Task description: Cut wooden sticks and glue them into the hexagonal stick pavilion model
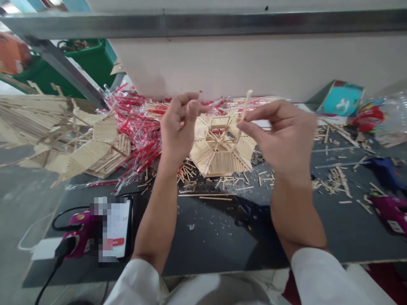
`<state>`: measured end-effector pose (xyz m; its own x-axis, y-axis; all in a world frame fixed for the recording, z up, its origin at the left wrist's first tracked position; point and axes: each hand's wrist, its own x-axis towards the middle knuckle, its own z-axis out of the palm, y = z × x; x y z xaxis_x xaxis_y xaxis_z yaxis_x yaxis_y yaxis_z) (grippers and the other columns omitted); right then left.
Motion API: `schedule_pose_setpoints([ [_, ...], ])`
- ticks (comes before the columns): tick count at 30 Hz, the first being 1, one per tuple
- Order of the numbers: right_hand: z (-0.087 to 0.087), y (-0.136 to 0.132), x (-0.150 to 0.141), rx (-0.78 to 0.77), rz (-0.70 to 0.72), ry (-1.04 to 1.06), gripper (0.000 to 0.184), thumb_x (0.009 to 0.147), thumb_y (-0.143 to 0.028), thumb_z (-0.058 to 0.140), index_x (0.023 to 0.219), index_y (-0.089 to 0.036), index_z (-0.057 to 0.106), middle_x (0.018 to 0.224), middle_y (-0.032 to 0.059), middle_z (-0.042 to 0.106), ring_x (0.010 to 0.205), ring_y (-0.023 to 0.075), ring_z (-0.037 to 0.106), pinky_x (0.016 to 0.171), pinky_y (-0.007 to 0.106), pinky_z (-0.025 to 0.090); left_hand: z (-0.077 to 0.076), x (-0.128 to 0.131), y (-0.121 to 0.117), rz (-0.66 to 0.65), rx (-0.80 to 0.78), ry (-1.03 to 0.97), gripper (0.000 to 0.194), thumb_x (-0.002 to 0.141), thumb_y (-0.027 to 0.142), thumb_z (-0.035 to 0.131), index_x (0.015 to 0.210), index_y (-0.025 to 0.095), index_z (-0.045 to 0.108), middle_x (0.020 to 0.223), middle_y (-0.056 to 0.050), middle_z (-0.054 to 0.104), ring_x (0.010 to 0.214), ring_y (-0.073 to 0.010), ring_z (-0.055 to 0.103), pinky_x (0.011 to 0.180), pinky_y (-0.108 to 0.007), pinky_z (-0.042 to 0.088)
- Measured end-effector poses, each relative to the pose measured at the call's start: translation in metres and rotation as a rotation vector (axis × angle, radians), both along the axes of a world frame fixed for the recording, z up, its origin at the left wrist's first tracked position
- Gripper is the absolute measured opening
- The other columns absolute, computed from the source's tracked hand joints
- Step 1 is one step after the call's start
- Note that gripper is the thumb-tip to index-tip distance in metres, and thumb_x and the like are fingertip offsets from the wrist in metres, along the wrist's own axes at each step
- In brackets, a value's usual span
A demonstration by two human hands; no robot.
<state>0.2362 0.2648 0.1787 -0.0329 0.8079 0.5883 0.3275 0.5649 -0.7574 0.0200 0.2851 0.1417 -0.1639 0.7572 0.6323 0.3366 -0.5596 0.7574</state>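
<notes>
My right hand (282, 135) pinches a short pale wooden stick (247, 103) upright between thumb and fingertips. Opposite it, my left hand (179, 131) is raised with fingers loosely bent and apart, and I see nothing held in it. Between and beyond both hands sits a model (222, 163) made of thin wooden sticks, with slatted panels fanned around an open central frame. The hands appear above or in front of it; whether either touches it I cannot tell.
Red plastic-wrapped stick bundles (136, 127) lie behind the model. Larger stick models (79, 148) stand left. A phone (117, 228) and purple power strip (78, 235) are front left. A dark blue glue gun (386, 171) lies right. Stick offcuts litter the black table (206, 245).
</notes>
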Motion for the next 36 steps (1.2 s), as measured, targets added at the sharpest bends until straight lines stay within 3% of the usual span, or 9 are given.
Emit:
schedule_pose_setpoints([
  [2, 0.002, 0.002, 0.01, 0.177, -0.19, -0.165, 0.008, 0.09, -0.029, 0.083, 0.093, -0.029, 0.076, 0.098, -0.0008, 0.08, 0.097, 0.0261, 0.075, 0.098, 0.051, 0.058, -0.004, -0.016, 0.007, 0.059, -0.021, 0.083, 0.02, 0.106, 0.04, 0.061, 0.113, 0.025, 0.072, 0.093, -0.002, 0.081, 0.087, -0.0157, 0.078, 0.076, -0.03, 0.061],
  [4, 0.003, 0.005, 0.015, 0.276, -0.258, -0.304, 0.006, 0.095, -0.028, 0.079, 0.1, -0.029, 0.077, 0.102, -0.0003, 0.081, 0.101, 0.0282, 0.075, 0.099, 0.053, 0.057, -0.007, -0.029, 0.01, 0.062, -0.059, 0.175, 0.013, 0.102, 0.034, 0.067, 0.103, 0.024, 0.075, 0.089, -0.001, 0.08, 0.08, -0.0138, 0.076, 0.071, -0.028, 0.059],
  [10, -0.011, 0.021, 0.008, 0.318, -0.156, -0.699, 0.019, 0.107, -0.028, 0.059, 0.104, -0.027, 0.078, 0.104, 0.007, 0.08, 0.115, 0.0324, 0.068, 0.104, 0.055, 0.051, -0.002, -0.033, 0.005, 0.073, -0.132, 0.317, 0.014, 0.1, 0.029, 0.066, 0.094, 0.023, 0.077, 0.086, 0.001, 0.08, 0.077, -0.0123, 0.073, 0.075, -0.027, 0.057],
  [19, -0.022, 0.029, 0.009, 0.296, -0.077, -0.776, 0.03, 0.109, -0.026, 0.05, 0.105, -0.031, 0.08, 0.097, 0.0045, 0.078, 0.12, 0.0315, 0.063, 0.113, 0.062, 0.041, -0.006, -0.023, 0.005, 0.055, -0.16, 0.407, 0.016, 0.104, 0.035, 0.063, 0.1, 0.026, 0.076, 0.091, 0.0, 0.081, 0.083, -0.0155, 0.074, 0.083, -0.037, 0.057],
  [24, -0.027, 0.033, 0.006, 0.346, -0.06, -0.788, 0.028, 0.109, -0.022, 0.052, 0.105, -0.024, 0.08, 0.097, 0.0032, 0.078, 0.119, 0.0294, 0.063, 0.112, 0.06, 0.043, -0.002, -0.024, 0.002, 0.043, -0.181, 0.452, 0.017, 0.105, 0.043, 0.061, 0.099, 0.033, 0.074, 0.093, 0.001, 0.081, 0.089, -0.0184, 0.074, 0.087, -0.041, 0.056],
  [28, -0.027, 0.033, 0.004, 0.332, -0.014, -0.747, 0.028, 0.108, -0.02, 0.053, 0.102, -0.02, 0.081, 0.095, 0.0046, 0.078, 0.116, 0.0296, 0.064, 0.111, 0.059, 0.044, -0.005, -0.027, 0.006, 0.035, -0.14, 0.459, 0.023, 0.105, 0.049, 0.061, 0.1, 0.029, 0.073, 0.092, 0.002, 0.081, 0.087, -0.0184, 0.071, 0.086, -0.041, 0.052],
  [31, -0.025, 0.032, 0.003, 0.244, 0.038, -0.694, 0.027, 0.106, -0.021, 0.055, 0.104, -0.025, 0.081, 0.098, 0.0065, 0.079, 0.119, 0.0322, 0.062, 0.115, 0.062, 0.039, -0.009, -0.029, 0.01, 0.024, -0.115, 0.46, 0.028, 0.104, 0.053, 0.061, 0.099, 0.027, 0.073, 0.091, 0.002, 0.081, 0.084, -0.0179, 0.068, 0.083, -0.04, 0.051],
  [33, -0.025, 0.032, 0.003, 0.211, 0.055, -0.696, 0.028, 0.107, -0.023, 0.053, 0.106, -0.029, 0.081, 0.099, 0.0068, 0.08, 0.119, 0.0327, 0.061, 0.116, 0.062, 0.038, -0.009, -0.029, 0.01, 0.023, -0.115, 0.461, 0.026, 0.104, 0.051, 0.062, 0.099, 0.028, 0.073, 0.091, 0.002, 0.081, 0.083, -0.018, 0.069, 0.083, -0.04, 0.05],
  [36, -0.027, 0.034, 0.003, 0.266, 0.019, -0.723, 0.025, 0.106, -0.022, 0.055, 0.103, -0.024, 0.08, 0.097, 0.0068, 0.08, 0.113, 0.0314, 0.063, 0.112, 0.059, 0.041, -0.008, -0.028, 0.009, 0.039, -0.103, 0.461, 0.017, 0.105, 0.04, 0.064, 0.097, 0.028, 0.073, 0.09, 0.004, 0.08, 0.082, -0.0165, 0.07, 0.082, -0.04, 0.049],
])
